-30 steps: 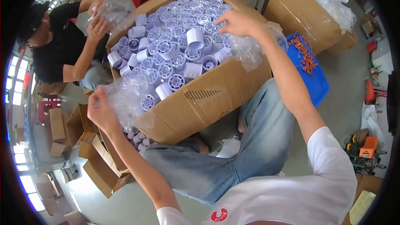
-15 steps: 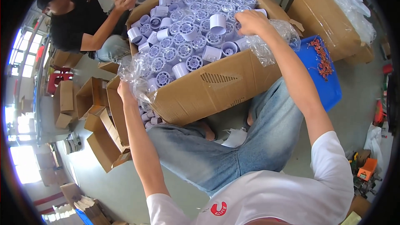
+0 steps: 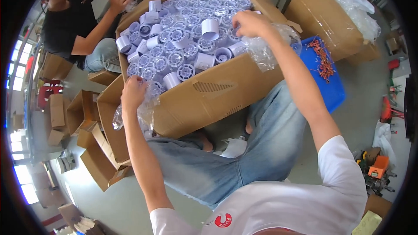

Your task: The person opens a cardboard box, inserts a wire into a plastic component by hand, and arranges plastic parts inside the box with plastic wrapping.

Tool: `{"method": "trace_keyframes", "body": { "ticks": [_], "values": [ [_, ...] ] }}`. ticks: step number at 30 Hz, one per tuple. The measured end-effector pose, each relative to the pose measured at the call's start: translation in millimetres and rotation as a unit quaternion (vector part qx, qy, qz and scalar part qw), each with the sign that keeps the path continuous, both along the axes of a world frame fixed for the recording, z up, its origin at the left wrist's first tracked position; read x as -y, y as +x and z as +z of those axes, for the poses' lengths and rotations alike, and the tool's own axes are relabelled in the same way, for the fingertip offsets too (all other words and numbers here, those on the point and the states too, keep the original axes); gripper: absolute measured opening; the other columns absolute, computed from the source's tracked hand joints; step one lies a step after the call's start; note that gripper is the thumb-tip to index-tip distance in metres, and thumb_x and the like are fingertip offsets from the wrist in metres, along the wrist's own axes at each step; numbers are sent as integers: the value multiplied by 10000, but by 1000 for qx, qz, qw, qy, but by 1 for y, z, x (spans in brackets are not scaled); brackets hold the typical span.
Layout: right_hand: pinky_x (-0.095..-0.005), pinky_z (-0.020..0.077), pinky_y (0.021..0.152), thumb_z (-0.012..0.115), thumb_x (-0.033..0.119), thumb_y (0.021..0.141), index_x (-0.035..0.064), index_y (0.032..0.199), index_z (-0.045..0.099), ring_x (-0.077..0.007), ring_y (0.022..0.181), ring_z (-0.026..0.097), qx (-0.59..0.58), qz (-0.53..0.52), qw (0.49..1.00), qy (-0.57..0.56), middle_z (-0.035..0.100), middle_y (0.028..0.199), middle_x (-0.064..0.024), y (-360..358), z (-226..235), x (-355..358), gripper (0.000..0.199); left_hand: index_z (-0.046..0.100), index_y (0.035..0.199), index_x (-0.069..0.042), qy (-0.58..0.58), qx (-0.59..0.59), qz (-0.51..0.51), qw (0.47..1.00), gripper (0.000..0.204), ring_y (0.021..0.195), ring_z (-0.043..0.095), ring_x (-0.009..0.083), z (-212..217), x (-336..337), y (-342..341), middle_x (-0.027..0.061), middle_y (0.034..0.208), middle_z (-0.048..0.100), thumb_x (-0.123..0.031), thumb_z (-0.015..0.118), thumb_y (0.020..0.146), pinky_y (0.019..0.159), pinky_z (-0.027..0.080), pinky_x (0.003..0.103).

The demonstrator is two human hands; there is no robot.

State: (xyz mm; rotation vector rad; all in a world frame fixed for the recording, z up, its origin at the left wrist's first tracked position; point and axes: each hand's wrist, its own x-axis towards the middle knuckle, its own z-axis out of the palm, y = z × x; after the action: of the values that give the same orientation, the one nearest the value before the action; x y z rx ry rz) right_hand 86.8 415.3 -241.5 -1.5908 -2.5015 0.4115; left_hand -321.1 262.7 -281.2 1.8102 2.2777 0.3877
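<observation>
A large cardboard box (image 3: 187, 111) before me is full of pale lilac plastic spools (image 3: 178, 37), many with spoked round ends. My left hand (image 3: 133, 93) is at the near-left corner, fingers curled on a clear plastic bag (image 3: 149, 106) that hangs over the box's edge around my wrist. At the right side, my right hand (image 3: 251, 24) lies over the spools with its fingers bent down and closed. Its fingertips are partly hidden, so what they grip cannot be made out. More clear plastic (image 3: 263, 52) bunches under my right wrist and drapes over the near wall.
A blue bin (image 3: 324, 89) with orange-red tangled pieces (image 3: 323, 61) stands at the right, beside another cardboard box (image 3: 324, 13) topped with plastic film. Open cartons (image 3: 98, 159) lie at the left. Another person (image 3: 80, 21) sits far left, hands on clear plastic.
My left hand has moved up over the box corner, and the plastic there now hangs lower, outside the edge. My right hand keeps its place over the spools. The whole view has shifted slightly.
</observation>
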Motion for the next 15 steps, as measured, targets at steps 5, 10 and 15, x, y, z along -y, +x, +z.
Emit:
{"method": "trace_keyframes", "body": {
  "ticks": [5, 10, 15],
  "values": [
    [-442, 524, 719, 599, 4, 720, 73, 881, 695, -333, 908, 660, 120, -15, 991, 58, 691, 942, -151, -14, -9, -3, 200, 624, 1020, -47, -16, -11, -26, 999, 320, 1037, 584, 350, -12, -2, -12, 170, 1058, 627, -180, 727, 747, 871, 467, 434],
    [-436, 525, 727, 640, 49, 694, 94, 870, 708, -326, 912, 662, 85, 24, 996, 26, 697, 920, -140, -5, 0, 4, 195, 638, 947, -38, -3, -62, 25, 998, 272, 1007, 595, 381, -10, -1, -10, 181, 1077, 613, -202, 740, 755, 835, 479, 455],
    [-430, 527, 736, 673, 80, 684, 112, 891, 720, -314, 915, 663, 112, 32, 993, 29, 701, 943, -124, -13, -8, 5, 215, 636, 876, -36, -3, -81, 44, 996, 223, 933, 629, 380, 0, -5, -2, 169, 963, 659, -228, 708, 789, 785, 487, 478]
  ]
}}
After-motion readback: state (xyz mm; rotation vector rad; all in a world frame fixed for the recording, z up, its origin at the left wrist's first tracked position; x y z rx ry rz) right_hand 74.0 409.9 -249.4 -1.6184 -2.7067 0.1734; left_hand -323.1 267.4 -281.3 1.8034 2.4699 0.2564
